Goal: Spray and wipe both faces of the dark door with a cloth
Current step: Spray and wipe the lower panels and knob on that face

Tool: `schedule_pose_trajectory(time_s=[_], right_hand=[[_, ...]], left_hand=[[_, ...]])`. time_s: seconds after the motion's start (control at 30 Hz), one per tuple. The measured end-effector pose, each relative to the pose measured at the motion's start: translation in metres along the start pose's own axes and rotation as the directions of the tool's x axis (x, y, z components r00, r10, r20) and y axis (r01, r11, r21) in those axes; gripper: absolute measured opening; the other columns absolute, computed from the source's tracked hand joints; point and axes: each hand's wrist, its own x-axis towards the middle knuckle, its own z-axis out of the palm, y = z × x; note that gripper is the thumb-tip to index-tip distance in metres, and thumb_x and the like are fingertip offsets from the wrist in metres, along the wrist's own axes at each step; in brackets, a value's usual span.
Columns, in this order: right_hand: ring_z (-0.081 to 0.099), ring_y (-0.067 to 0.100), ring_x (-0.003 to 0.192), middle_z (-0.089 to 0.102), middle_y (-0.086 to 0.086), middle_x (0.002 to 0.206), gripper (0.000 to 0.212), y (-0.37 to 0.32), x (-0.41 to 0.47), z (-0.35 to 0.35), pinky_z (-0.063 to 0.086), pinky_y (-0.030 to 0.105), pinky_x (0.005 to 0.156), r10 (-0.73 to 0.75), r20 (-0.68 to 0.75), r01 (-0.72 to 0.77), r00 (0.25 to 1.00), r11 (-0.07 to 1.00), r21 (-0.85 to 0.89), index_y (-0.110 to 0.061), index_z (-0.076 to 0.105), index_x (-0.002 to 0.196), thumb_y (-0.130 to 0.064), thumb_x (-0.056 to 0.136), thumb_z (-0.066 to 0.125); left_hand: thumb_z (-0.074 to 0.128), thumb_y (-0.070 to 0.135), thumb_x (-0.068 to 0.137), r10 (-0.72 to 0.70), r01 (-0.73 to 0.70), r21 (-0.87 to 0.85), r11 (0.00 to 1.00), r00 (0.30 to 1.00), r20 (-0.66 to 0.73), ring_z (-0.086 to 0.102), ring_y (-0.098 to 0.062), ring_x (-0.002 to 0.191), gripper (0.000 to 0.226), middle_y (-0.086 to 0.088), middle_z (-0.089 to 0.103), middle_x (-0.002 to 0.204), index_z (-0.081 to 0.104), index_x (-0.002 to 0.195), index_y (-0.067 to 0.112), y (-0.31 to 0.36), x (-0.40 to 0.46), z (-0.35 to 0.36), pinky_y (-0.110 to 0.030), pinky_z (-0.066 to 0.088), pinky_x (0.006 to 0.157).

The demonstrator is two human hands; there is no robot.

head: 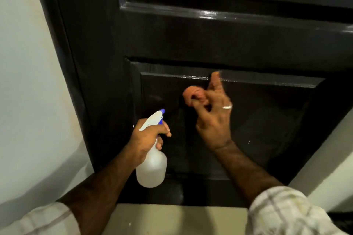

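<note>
The dark panelled door [191, 40] fills most of the view, its lower raised panel right in front of me. My left hand [147, 137] grips a translucent white spray bottle [151, 168] by the neck, its white and blue nozzle pointing up at the lower panel. My right hand [214, 116] pinches a bunched orange-pink cloth [191, 94] between thumb and fingers against the lower panel, near its top edge. One finger sticks up straight. A ring shows on that hand.
A pale wall [28, 82] runs along the door's left side, with the dark door frame [63, 44] between them. Pale wall also shows at the lower right [328, 168]. Beige floor [172, 219] lies below the door's bottom edge.
</note>
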Motion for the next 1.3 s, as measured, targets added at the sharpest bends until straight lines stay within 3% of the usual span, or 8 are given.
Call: schedule_pose_trajectory(time_s=[0.2,0.3,0.53,0.73,0.9,1.07,1.2,1.3], right_hand=[[0.067,0.041,0.127,0.066,0.014,0.143,0.032,0.03,-0.102,0.004,0.048,0.054,0.11,-0.474,0.556,0.503,0.683,0.857,0.111,-0.016,0.061,0.142,-0.021,0.111,0.059],[0.061,0.031,0.138,0.063,-0.003,0.151,0.045,0.034,-0.049,-0.015,0.048,0.05,0.119,-0.162,0.501,0.103,0.85,0.984,0.143,-0.017,0.064,0.145,-0.016,0.101,0.076],[0.044,0.039,0.138,0.056,0.021,0.144,0.047,-0.054,0.023,0.055,0.034,0.047,0.115,-0.06,0.034,0.06,0.998,0.998,-0.017,-0.019,0.079,0.128,-0.003,0.086,0.064],[0.062,0.04,0.13,0.055,0.015,0.151,0.045,-0.051,-0.078,0.085,0.052,0.053,0.107,-0.567,0.587,0.603,0.577,0.781,0.162,-0.019,0.067,0.144,-0.02,0.103,0.048],[0.044,0.043,0.136,0.056,0.024,0.151,0.046,-0.086,0.028,0.084,0.039,0.053,0.102,-0.284,0.165,0.3,0.944,0.951,-0.076,-0.023,0.071,0.137,-0.016,0.093,0.061],[0.049,0.043,0.137,0.054,0.022,0.148,0.037,-0.112,-0.002,0.123,0.044,0.06,0.109,-0.169,0.05,0.171,0.984,0.985,-0.035,-0.011,0.071,0.139,-0.019,0.106,0.058],[0.043,0.037,0.15,0.056,0.017,0.157,0.035,-0.1,-0.111,0.13,0.036,0.052,0.122,-0.438,0.375,0.46,0.817,0.887,0.034,-0.008,0.069,0.141,-0.02,0.115,0.05],[0.05,0.034,0.139,0.063,0.008,0.149,0.038,-0.088,-0.138,0.119,0.03,0.044,0.118,-0.628,0.638,0.689,0.446,0.696,0.203,-0.013,0.072,0.136,-0.023,0.113,0.043]], left_hand=[[0.07,-0.004,0.08,-0.053,0.053,0.026,0.998,0.998,-0.022,0.047,-0.021,0.041,0.008,-0.039,0.066,0.093,0.067,0.081,-0.012,-0.023,-0.013,-0.031,-0.033,0.043,0.052],[0.072,0.003,0.077,-0.053,0.054,0.031,0.998,0.998,-0.026,0.05,-0.021,0.044,0.013,-0.04,0.065,0.093,0.069,0.08,-0.009,-0.03,-0.014,-0.049,-0.032,0.044,0.052],[0.071,-0.003,0.081,-0.039,0.041,0.006,0.999,0.987,-0.159,0.048,-0.023,0.044,0.013,-0.029,0.067,0.079,0.065,0.082,-0.015,-0.049,-0.017,-0.066,-0.029,0.041,0.046],[0.076,0.012,0.077,-0.239,0.204,-0.134,0.97,0.904,-0.355,0.046,-0.022,0.041,0.038,-0.017,0.059,0.063,0.06,0.1,-0.013,-0.087,-0.026,-0.083,-0.028,0.038,0.042],[0.064,-0.003,0.094,-0.122,0.088,-0.111,0.99,0.928,-0.351,0.053,-0.025,0.054,0.013,-0.025,0.072,0.088,0.071,0.083,-0.001,-0.08,-0.027,-0.107,-0.027,0.043,0.045],[0.07,0.002,0.088,-0.027,-0.002,-0.083,0.997,0.937,-0.348,0.054,-0.024,0.053,0.009,-0.021,0.071,0.087,0.072,0.08,0.004,-0.068,-0.021,-0.118,-0.028,0.045,0.048],[0.066,-0.002,0.091,-0.066,0.048,-0.061,0.997,0.94,-0.334,0.053,-0.025,0.054,0.01,-0.021,0.069,0.086,0.071,0.083,0.001,-0.075,-0.025,-0.119,-0.029,0.045,0.048],[0.069,-0.003,0.09,-0.13,0.121,-0.047,0.992,0.945,-0.299,0.051,-0.021,0.048,0.003,-0.025,0.068,0.087,0.07,0.091,-0.005,-0.082,-0.031,-0.112,-0.028,0.043,0.047]])
